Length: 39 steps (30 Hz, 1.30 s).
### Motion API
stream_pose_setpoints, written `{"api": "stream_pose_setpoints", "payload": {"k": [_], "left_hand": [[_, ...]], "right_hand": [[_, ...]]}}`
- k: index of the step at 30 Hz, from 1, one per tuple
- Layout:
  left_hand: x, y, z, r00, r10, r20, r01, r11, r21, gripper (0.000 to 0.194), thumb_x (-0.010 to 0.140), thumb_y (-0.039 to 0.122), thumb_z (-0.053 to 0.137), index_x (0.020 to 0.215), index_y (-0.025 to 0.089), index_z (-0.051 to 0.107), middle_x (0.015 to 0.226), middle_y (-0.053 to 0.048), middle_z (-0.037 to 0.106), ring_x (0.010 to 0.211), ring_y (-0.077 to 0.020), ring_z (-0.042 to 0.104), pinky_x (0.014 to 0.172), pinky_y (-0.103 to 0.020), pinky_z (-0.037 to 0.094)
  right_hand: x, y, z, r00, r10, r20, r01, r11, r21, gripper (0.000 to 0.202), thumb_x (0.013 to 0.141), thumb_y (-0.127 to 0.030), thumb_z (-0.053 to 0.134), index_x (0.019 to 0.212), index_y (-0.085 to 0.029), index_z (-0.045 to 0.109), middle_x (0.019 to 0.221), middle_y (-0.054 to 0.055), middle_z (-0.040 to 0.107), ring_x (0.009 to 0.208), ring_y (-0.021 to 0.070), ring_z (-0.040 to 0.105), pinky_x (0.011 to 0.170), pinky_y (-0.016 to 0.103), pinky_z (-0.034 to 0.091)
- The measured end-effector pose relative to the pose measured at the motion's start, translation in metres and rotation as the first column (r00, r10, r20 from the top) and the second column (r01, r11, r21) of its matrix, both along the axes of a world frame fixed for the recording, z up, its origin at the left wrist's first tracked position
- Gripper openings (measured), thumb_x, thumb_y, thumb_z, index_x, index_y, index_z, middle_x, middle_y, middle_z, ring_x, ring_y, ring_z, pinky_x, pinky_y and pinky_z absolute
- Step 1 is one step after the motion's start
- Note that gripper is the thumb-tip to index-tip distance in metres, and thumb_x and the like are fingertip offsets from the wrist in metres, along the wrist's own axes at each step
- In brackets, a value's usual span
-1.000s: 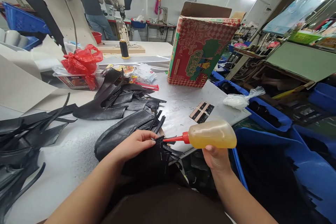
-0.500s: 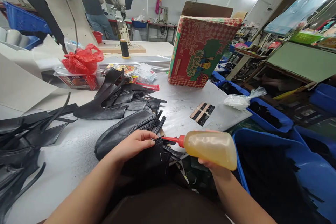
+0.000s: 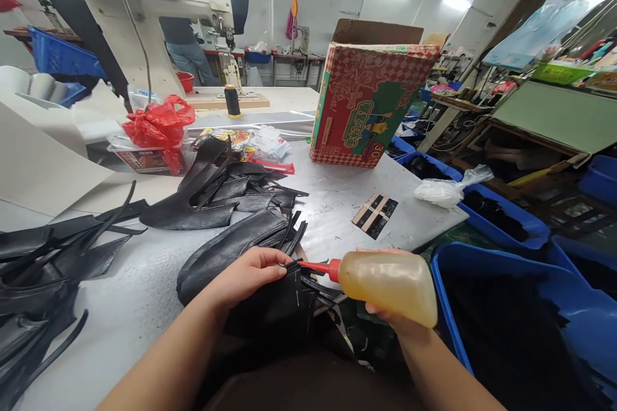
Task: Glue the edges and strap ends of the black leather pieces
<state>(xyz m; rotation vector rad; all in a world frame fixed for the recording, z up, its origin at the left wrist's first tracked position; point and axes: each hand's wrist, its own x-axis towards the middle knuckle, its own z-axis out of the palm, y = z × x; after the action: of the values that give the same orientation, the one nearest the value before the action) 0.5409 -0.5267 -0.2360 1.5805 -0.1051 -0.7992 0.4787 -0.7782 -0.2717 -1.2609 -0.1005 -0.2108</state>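
Note:
My right hand [image 3: 385,314] is wrapped round a clear squeeze bottle [image 3: 390,286] of yellowish liquid, tipped on its side with the red nozzle pointing left. The nozzle tip meets or nearly meets the edge of a black leather piece [image 3: 284,295]. Between thumb and fingers, my left hand [image 3: 258,273] pinches that edge just left of the tip. Beneath and behind the left hand lies a stack of black leather pieces [image 3: 226,244] with thin straps. Whether liquid is coming out is too small to see.
More black leather parts [image 3: 43,276] spread over the left of the table [image 3: 130,295]. A red printed carton [image 3: 366,103] stands at the back, near a striped card [image 3: 375,215]. A sewing machine [image 3: 159,6] rises behind; blue bins [image 3: 448,308] line the right.
The view has tilted up slightly, so everything sits a little lower. Both hands keep their hold, and the nozzle stays at the leather's edge.

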Motion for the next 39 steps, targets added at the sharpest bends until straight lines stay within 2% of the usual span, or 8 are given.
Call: {"api": "stream_pose_setpoints", "payload": {"k": [3,6,24,28,31,33,37,39], "left_hand": [[0.000,-0.001,0.001,1.000,-0.011,0.015,0.011,1.000,0.007,0.026,0.063,0.032,0.067,0.082,0.014,0.067,0.072,-0.001,0.067,0.065,-0.0142,0.057,0.066,-0.026,0.043],[0.001,-0.001,0.001,1.000,-0.032,0.001,0.032,0.999,-0.013,0.025,0.064,0.031,0.067,0.082,0.015,0.067,0.073,-0.001,0.067,0.065,-0.0139,0.058,0.065,-0.025,0.043],[0.001,-0.002,-0.003,1.000,-0.026,0.012,0.027,0.999,-0.039,0.022,0.068,0.031,0.066,0.084,0.016,0.066,0.082,-0.002,0.070,0.075,-0.0168,0.063,0.075,-0.029,0.048],[-0.003,-0.001,0.005,0.974,-0.147,0.171,0.123,0.983,0.139,0.026,0.071,0.030,0.058,0.092,0.017,0.067,0.090,-0.003,0.072,0.084,-0.0198,0.064,0.079,-0.031,0.047],[-0.002,0.005,0.020,0.887,-0.262,0.381,0.099,0.913,0.397,0.032,0.075,0.030,0.055,0.104,0.021,0.066,0.098,-0.001,0.071,0.091,-0.0197,0.063,0.083,-0.029,0.046],[0.006,0.010,0.029,0.827,-0.267,0.495,-0.058,0.835,0.547,0.030,0.079,0.033,0.051,0.104,0.023,0.065,0.101,-0.002,0.070,0.094,-0.0207,0.062,0.084,-0.030,0.045],[0.037,0.015,0.026,0.750,-0.304,0.588,-0.379,0.530,0.758,0.023,0.080,0.024,0.050,0.097,0.018,0.063,0.102,-0.008,0.066,0.097,-0.0253,0.059,0.084,-0.035,0.044],[0.049,0.015,0.014,0.740,-0.355,0.571,-0.386,0.472,0.793,0.022,0.076,0.023,0.056,0.097,0.017,0.062,0.103,-0.009,0.064,0.100,-0.0258,0.057,0.086,-0.035,0.043]], "right_hand": [[0.000,0.001,-0.004,0.987,-0.132,0.096,0.143,0.983,-0.115,0.059,0.051,-0.037,0.088,0.104,-0.037,0.061,0.099,-0.002,0.068,0.096,0.0246,0.064,0.085,0.038,0.054],[0.005,-0.003,-0.010,0.985,-0.112,0.132,0.134,0.977,-0.166,0.043,0.059,-0.039,0.083,0.098,-0.033,0.066,0.093,0.000,0.070,0.088,0.0218,0.066,0.082,0.033,0.055],[0.007,-0.015,-0.016,0.993,0.122,0.006,-0.122,0.992,0.022,0.053,0.054,-0.045,0.085,0.101,-0.029,0.066,0.093,0.007,0.068,0.088,0.0305,0.064,0.076,0.045,0.057],[0.019,-0.021,-0.020,0.987,0.157,-0.044,-0.146,0.970,0.196,0.059,0.051,-0.051,0.084,0.102,-0.030,0.065,0.089,0.004,0.069,0.080,0.0269,0.064,0.068,0.040,0.057],[0.040,-0.031,-0.024,0.993,0.090,-0.079,-0.060,0.947,0.317,0.053,0.055,-0.053,0.081,0.098,-0.028,0.065,0.082,0.003,0.069,0.066,0.0224,0.063,0.047,0.030,0.052],[0.057,-0.034,-0.020,0.995,0.073,-0.071,-0.042,0.928,0.369,0.049,0.056,-0.053,0.081,0.095,-0.028,0.066,0.083,0.003,0.069,0.063,0.0199,0.062,0.040,0.024,0.047],[0.089,-0.018,0.001,0.991,0.122,-0.054,-0.078,0.860,0.504,0.052,0.052,-0.050,0.084,0.096,-0.030,0.066,0.092,0.000,0.069,0.073,0.0170,0.064,0.049,0.022,0.050],[0.101,0.000,0.013,0.977,0.204,-0.069,-0.127,0.805,0.580,0.051,0.051,-0.051,0.084,0.093,-0.029,0.066,0.092,-0.001,0.070,0.074,0.0170,0.064,0.060,0.026,0.054]]}}
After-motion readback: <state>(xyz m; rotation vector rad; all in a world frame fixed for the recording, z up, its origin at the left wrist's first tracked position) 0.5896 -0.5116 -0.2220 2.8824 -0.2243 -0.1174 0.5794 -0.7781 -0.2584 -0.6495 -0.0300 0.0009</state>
